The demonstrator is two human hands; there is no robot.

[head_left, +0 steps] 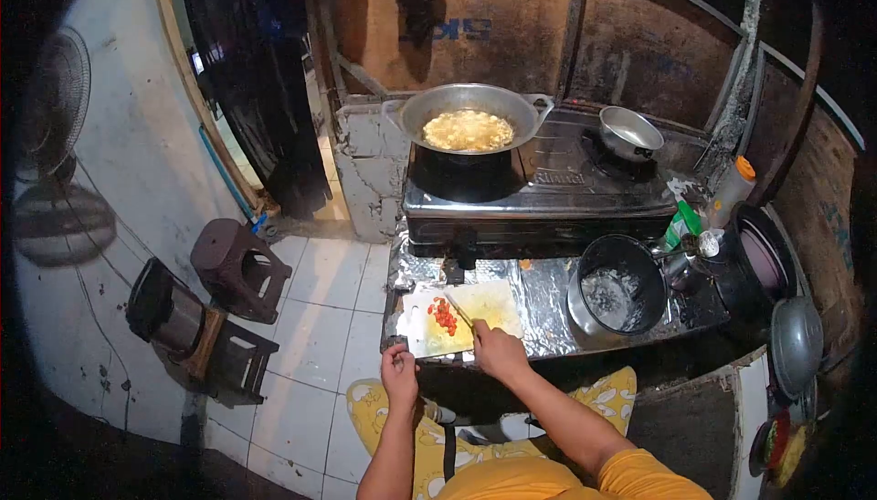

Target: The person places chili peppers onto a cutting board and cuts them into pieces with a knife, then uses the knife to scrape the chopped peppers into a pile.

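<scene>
My right hand (pixel 498 351) grips a knife (pixel 461 312), its blade pointing away from me over a pale cutting board (pixel 498 301). To the left of the blade lies a small heap of chopped red pieces (pixel 443 319), which look like chili. My left hand (pixel 399 374) is at the board's near left corner, fingers curled together; what is in them, if anything, I cannot make out. Behind the board, a wide metal wok (pixel 420 118) sits on the stove with food bubbling in yellowish oil (pixel 469 131).
The stove (pixel 548 191) also carries a small metal pan (pixel 630 134). Right of the board stand a deep pot (pixel 577 304), an orange-capped bottle (pixel 731 191) and a dark basin (pixel 754 253). Plastic stools (pixel 236 258) and a fan (pixel 55 107) are at the left.
</scene>
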